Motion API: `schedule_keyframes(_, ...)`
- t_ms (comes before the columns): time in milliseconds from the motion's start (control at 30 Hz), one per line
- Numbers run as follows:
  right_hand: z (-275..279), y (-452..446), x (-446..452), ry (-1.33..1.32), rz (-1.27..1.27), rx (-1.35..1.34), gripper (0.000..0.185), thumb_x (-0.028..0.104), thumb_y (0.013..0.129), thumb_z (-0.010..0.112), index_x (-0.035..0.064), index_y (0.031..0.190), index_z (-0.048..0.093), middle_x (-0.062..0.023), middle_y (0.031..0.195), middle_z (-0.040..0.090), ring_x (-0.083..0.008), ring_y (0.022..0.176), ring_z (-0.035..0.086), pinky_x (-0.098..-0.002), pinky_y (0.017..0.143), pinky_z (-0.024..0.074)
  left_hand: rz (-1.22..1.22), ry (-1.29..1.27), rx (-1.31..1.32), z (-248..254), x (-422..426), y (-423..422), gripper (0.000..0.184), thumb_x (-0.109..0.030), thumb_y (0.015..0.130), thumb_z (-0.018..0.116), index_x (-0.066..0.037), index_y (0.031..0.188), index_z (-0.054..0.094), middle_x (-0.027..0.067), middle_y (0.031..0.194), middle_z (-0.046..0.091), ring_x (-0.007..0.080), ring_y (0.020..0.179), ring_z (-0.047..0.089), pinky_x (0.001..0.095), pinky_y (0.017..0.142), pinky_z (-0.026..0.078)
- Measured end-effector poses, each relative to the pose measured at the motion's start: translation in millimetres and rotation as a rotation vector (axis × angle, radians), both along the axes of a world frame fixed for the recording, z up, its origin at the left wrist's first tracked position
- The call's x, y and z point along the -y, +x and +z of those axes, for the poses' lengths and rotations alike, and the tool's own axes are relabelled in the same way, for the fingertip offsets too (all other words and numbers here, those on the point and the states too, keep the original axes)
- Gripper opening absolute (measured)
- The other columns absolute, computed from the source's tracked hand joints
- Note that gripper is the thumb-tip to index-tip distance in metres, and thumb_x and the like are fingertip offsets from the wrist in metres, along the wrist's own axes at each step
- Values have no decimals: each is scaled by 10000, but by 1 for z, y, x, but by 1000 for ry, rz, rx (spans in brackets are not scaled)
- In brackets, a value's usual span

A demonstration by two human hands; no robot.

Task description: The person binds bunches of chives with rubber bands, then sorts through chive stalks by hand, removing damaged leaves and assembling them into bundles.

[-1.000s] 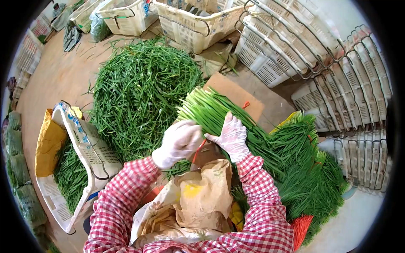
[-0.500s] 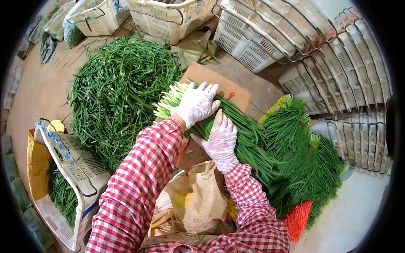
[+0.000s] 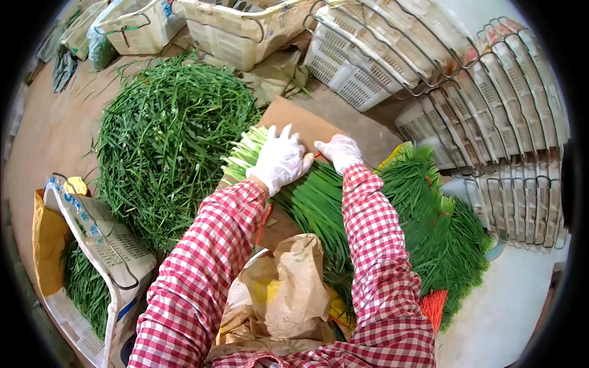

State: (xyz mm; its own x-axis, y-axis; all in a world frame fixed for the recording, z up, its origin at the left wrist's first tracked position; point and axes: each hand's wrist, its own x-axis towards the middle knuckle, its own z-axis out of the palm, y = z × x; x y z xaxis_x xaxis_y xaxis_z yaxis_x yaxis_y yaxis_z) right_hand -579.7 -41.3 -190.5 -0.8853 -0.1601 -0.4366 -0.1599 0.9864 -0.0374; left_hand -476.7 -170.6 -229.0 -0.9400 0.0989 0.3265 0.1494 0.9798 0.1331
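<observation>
My left hand (image 3: 278, 161), in a white glove, lies with spread fingers on a bundle of green stalks (image 3: 317, 197), close to their pale cut ends. The bundle rests across a brown board (image 3: 300, 116). At the bundle's far side my right hand (image 3: 340, 152), also gloved, is closed with thumb and forefinger on a red tie (image 3: 318, 154). Another stretch of red tie (image 3: 264, 224) shows on the near side of the bundle. How the tie runs under the stalks is hidden.
A big heap of loose green leaves (image 3: 172, 141) lies left. Tied bundles (image 3: 442, 227) and red strands (image 3: 434, 306) are at the right. A tilted crate (image 3: 116, 245) stands front left, a white crate (image 3: 245, 38) behind, and stacked crates (image 3: 497, 110) at right.
My left hand has gone from beside the other hand onto the stalks. My right hand has left the bundle's middle for its far side and taken the red tie. The view has shifted.
</observation>
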Motion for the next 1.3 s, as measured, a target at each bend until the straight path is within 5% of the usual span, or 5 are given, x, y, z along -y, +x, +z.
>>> schedule_keyframes(333, -39, 9, 36, -471, 234, -315, 353, 323, 739, 671, 10, 904, 656, -200, 903, 659, -359, 835, 617, -418, 732, 489, 96, 160, 185, 18, -8, 24, 306, -316, 869, 491, -71, 736, 616, 127, 753, 630, 270, 795, 588, 400, 758, 418)
schedule_keyframes(533, -51, 24, 69, -1441, -189, 482, 161, 165, 851, 664, 13, 898, 652, -53, 812, 664, -101, 714, 598, -245, 644, 485, 74, 229, 10, 20, 2, 38, 254, -227, 861, 505, -3, 848, 624, 175, 878, 627, 311, 848, 584, 395, 833, 439)
schedule_keyframes(700, -55, 31, 57, -1518, -200, 500, 188, 244, 865, 659, 57, 846, 659, 15, 731, 636, -36, 584, 523, -169, 519, 387, -200, 562, -450, 68, 56, 92, 177, -19, 769, 602, -32, 945, 618, 104, 825, 648, 247, 788, 633, 355, 757, 514)
schedule_keyframes(967, -65, 28, 61, -1384, -113, 414, 262, 337, 877, 616, 80, 868, 662, 1, 786, 653, -67, 671, 570, -235, 610, 436, -380, 87, 402, -6, 79, 191, 181, -130, 748, 617, -84, 920, 586, 63, 678, 529, 238, 641, 558, 351, 543, 462)
schedule_keyframes(1300, -53, 17, 63, -1481, -291, 430, 187, 174, 852, 658, -5, 801, 643, -74, 671, 655, -121, 543, 595, -243, 518, 467, -799, 293, 348, 7, 40, 107, 541, -168, 768, 704, -154, 1276, 518, 90, 1182, 587, 331, 1046, 566, 424, 901, 440)
